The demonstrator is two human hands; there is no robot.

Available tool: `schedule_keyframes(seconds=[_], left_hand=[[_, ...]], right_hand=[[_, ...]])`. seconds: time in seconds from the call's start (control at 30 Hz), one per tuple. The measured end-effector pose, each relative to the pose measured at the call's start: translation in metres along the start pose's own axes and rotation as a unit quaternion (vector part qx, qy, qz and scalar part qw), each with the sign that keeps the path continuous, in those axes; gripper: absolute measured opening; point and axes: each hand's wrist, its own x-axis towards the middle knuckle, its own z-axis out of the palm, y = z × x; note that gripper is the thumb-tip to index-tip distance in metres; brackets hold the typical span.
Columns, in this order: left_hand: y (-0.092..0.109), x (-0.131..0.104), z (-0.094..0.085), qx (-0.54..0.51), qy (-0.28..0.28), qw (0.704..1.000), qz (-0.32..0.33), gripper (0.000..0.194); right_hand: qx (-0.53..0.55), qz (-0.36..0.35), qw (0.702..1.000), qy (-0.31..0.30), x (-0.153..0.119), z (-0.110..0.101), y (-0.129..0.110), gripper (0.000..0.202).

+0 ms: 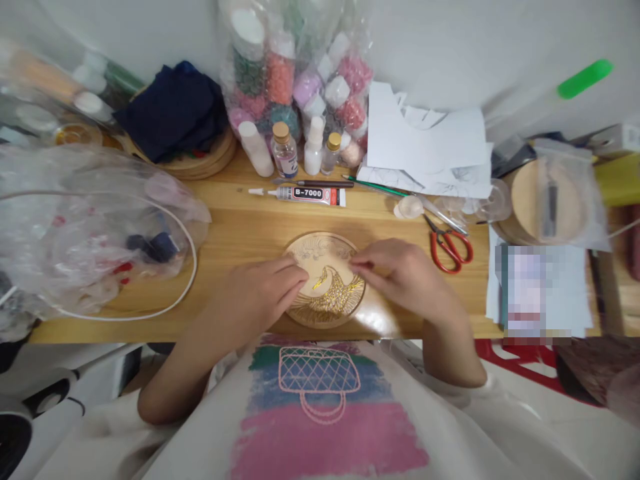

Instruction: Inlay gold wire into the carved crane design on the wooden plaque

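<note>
A round wooden plaque (313,251) lies on the table in front of me. Its lower half carries raised gold linework and gold filling in a bird-like shape, while fine drawn lines run along its upper rim. My left hand (273,287) reaches over the plaque's left edge, thumb and fingers closed together; whatever may be between them is hidden. At the upper right rim my right hand (400,270) holds thumb and forefinger in a pinch. Anything in that pinch is too small to make out.
Behind the plaque lie a B-7000 glue tube (310,195), a dark-handled tool (325,184) and a green pencil (380,187). Red-handled scissors (450,250) rest to the right. Small bottles (285,150) stand at the back. A clear plastic bag (100,233) fills the left side.
</note>
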Motion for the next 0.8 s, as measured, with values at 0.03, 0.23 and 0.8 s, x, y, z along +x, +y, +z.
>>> schedule_keyframes(seconds=[0.03,0.23,0.8], left_hand=[[-0.001,0.003,0.002,0.013,0.023,1.0,-0.004,0.025],[-0.002,0.029,0.017,0.045,0.048,0.998,-0.021,0.018],[0.013,0.035,0.004,0.145,0.106,0.984,0.013,0.027]], right_hand=[[-0.01,0.034,0.999,0.031,0.002,-0.005,0.006,0.015],[0.089,0.116,0.98,0.132,0.014,-0.003,0.039,0.016],[0.057,0.105,0.991,0.056,0.013,0.015,0.045,0.016]])
